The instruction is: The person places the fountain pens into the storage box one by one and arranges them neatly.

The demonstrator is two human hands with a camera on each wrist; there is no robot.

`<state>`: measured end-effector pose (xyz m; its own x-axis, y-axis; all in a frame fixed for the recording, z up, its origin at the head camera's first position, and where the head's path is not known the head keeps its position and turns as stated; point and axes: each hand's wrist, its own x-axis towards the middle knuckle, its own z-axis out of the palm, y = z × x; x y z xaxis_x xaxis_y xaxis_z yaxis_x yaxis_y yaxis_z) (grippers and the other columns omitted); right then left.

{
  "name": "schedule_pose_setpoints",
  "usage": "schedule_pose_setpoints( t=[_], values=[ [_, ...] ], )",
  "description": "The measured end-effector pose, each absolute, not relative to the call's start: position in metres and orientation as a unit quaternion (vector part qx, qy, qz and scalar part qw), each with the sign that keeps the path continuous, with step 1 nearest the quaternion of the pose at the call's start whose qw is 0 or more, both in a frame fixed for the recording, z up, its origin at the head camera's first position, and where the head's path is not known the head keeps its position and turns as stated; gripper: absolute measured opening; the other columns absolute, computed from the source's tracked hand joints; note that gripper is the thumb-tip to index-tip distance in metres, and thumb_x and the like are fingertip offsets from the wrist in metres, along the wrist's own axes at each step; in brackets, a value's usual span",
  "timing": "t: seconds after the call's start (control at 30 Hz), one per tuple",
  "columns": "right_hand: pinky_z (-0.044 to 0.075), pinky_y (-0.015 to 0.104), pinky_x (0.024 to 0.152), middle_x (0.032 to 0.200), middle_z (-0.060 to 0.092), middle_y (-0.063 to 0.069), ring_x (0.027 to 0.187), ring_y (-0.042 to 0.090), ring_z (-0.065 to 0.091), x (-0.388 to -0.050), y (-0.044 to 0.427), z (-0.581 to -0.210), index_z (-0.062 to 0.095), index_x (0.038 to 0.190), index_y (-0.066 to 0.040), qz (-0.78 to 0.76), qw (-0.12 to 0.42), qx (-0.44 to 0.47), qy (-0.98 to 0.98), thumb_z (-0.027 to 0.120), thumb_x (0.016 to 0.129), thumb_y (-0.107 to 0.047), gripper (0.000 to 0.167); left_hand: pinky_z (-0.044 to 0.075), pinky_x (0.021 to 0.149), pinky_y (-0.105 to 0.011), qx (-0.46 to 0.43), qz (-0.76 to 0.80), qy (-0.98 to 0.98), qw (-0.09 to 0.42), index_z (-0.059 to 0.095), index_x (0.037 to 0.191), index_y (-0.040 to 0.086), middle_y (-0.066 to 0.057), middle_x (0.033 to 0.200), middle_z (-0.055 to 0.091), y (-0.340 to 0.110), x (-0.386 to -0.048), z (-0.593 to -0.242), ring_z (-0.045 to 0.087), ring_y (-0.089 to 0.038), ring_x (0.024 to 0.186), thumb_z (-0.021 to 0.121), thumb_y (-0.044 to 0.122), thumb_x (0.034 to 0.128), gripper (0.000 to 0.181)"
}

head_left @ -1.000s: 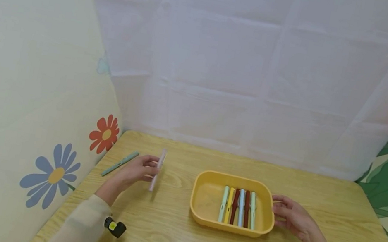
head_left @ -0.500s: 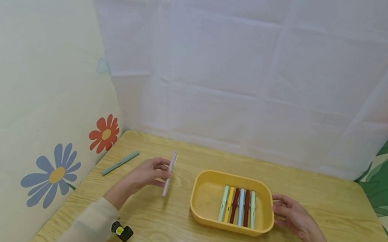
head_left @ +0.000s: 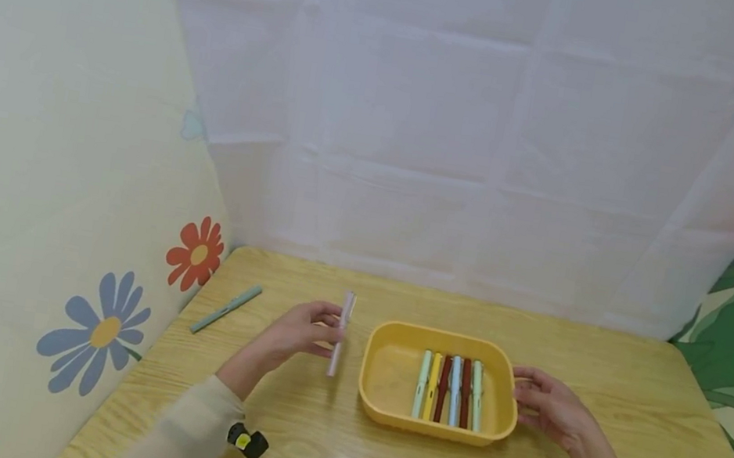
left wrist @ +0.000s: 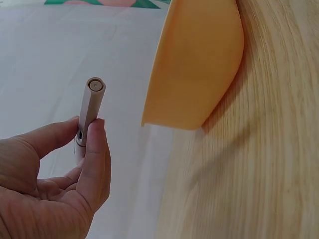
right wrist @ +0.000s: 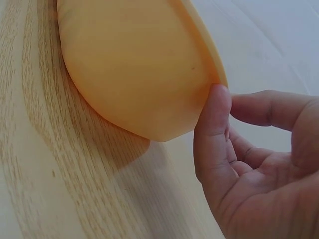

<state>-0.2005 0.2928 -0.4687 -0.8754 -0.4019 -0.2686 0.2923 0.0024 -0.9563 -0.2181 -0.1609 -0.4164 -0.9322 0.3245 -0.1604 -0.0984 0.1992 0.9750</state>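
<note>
My left hand (head_left: 309, 331) pinches a pale pink pen (head_left: 347, 308) between thumb and fingers, upright in the head view, left of the yellow plastic tray (head_left: 375, 412). In the left wrist view, the pen's round end (left wrist: 95, 85) points at the camera, apart from the tray's outer wall (left wrist: 194, 64). At the tray's right end, my right hand (head_left: 554, 407) pinches the rim with thumb and fingertip; the right wrist view shows the fingertip (right wrist: 218, 99) against the outer wall. Inside, several pens lie side by side, among them a yellow pen (head_left: 432, 385) and a light blue pen (head_left: 455, 391).
A grey-green pen (head_left: 227, 309) lies slanted on the wooden table (head_left: 291, 447) near its left edge. White cloth (head_left: 421, 150) hangs behind the table, and flower-patterned panels stand at both sides. The tray's left part shows bare floor.
My left hand has moved right with the pale pink pen, closer to the tray. My right hand, the tray and the grey-green pen have stayed in place.
</note>
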Motion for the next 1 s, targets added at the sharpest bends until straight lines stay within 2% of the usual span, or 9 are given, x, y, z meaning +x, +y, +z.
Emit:
schedule_pose_setpoints(
  t=[0.2,0.57,1.0],
  values=[
    [0.062,0.032,0.079,0.106,0.066,0.001,0.095,0.014,0.068,-0.200,0.293,-0.468,0.047,0.139,0.001,-0.708,0.247,-0.043,0.660,0.058,0.102,-0.008,0.039,0.062,0.087,-0.042,0.076,0.632,0.751,0.179,0.043,0.142,-0.010,-0.020,0.118,0.055,-0.152,-0.217,-0.416,0.065,-0.021,0.094,0.067,0.007,0.0966,0.054],
    [0.062,0.031,0.078,0.106,0.066,0.001,0.094,0.014,0.068,-0.199,0.292,-0.466,0.044,0.141,0.003,-0.709,0.247,-0.036,0.660,0.059,0.102,-0.008,0.044,0.062,0.085,-0.041,0.078,0.638,0.744,0.181,0.043,0.142,-0.007,-0.020,0.117,0.057,-0.130,-0.216,-0.412,0.066,-0.021,0.094,0.068,0.006,0.0957,0.054],
    [0.062,0.030,0.076,0.104,0.067,0.001,0.093,0.014,0.068,-0.198,0.294,-0.467,0.052,0.132,-0.005,-0.724,0.251,-0.054,0.641,0.057,0.101,-0.006,0.032,0.063,0.081,-0.041,0.084,0.648,0.735,0.182,0.042,0.143,-0.008,-0.021,0.113,0.058,-0.108,-0.215,-0.410,0.066,-0.022,0.090,0.067,0.001,0.0946,0.055]
  ],
)
